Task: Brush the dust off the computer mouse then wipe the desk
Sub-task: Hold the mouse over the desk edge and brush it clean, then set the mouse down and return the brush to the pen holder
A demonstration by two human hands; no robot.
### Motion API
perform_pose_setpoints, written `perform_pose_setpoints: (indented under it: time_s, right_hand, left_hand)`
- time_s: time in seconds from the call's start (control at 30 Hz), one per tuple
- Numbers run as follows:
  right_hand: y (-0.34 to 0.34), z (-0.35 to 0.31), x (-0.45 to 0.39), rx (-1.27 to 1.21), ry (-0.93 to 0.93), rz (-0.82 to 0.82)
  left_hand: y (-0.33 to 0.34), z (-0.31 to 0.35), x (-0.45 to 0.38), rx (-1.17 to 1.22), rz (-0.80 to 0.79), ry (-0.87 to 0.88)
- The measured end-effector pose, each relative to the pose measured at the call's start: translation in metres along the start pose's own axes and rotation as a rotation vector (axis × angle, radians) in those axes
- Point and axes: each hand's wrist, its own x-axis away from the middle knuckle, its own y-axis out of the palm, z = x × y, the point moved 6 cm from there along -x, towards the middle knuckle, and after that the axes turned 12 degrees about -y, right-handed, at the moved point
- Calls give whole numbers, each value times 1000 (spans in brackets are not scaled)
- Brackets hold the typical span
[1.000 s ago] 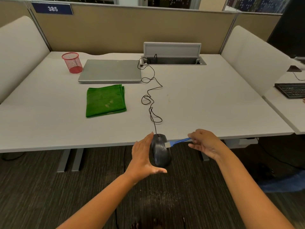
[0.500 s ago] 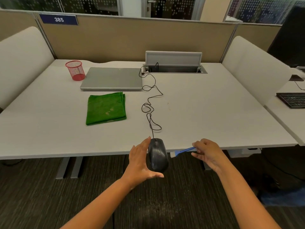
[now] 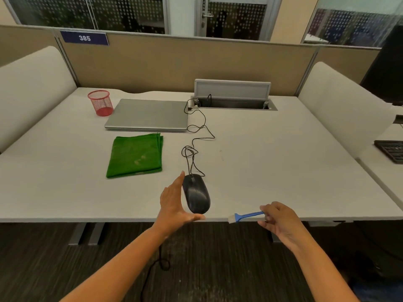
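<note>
The black wired computer mouse (image 3: 196,194) is over the front edge of the white desk (image 3: 272,171), gripped by my left hand (image 3: 174,203) with fingers along its left side and thumb under its rear. My right hand (image 3: 281,221) pinches the blue handle of a small brush (image 3: 247,215), whose white bristle head points left, well clear of the mouse, at the desk's front edge. A folded green cloth (image 3: 136,154) lies on the desk to the left of the mouse.
The mouse cable (image 3: 196,138) coils back to a closed silver laptop (image 3: 148,114). A red mesh cup (image 3: 100,102) stands at the back left, and an open cable hatch (image 3: 233,99) at the back. A black keyboard (image 3: 390,150) lies on the neighbouring desk.
My left hand has carried the mouse from below the desk edge up and forward over the desk. The brush has left the mouse and moved away to the right.
</note>
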Motion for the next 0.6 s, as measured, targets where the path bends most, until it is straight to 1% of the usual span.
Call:
perform_pose_setpoints:
  time_s: [0.2, 0.37, 0.6]
  right_hand:
    - [-2, -5, -24, 14, -24, 42]
    - [1, -10, -52, 4, -66, 90]
    - [27, -14, -92, -44, -66, 160]
  left_hand:
    - [7, -5, -41, -10, -9, 38]
    - [13, -12, -86, 52, -57, 36]
    - [17, -37, -146, 15, -114, 22]
